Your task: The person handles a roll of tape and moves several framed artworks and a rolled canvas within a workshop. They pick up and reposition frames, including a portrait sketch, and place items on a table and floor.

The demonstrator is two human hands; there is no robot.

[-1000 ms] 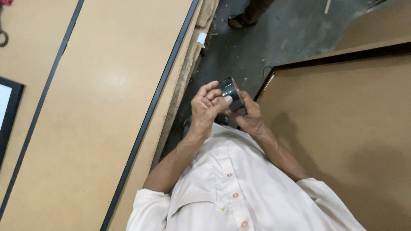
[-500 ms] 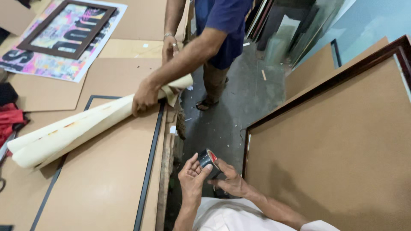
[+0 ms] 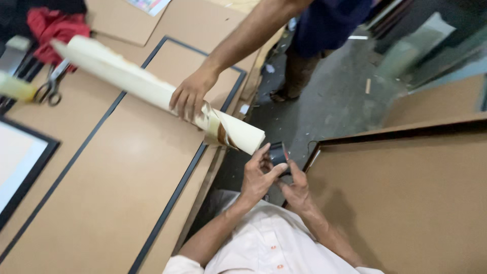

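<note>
I am seeing my left hand (image 3: pixel 257 178) and right hand (image 3: pixel 296 189) pinching a small dark tape roll (image 3: pixel 278 153), no strip drawn yet, while a co-worker's hand (image 3: pixel 188 97) is gripping a rolled cream sheet (image 3: pixel 152 91).

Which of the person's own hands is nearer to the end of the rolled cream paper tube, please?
Left. The left hand lies just below the rolled cream paper tube's end; the right hand sits farther right, beyond the small black roll.

Small dark object (image 3: pixel 278 153) largely hidden between both hands; co-worker's arm (image 3: pixel 243 38) cut off above.
</note>
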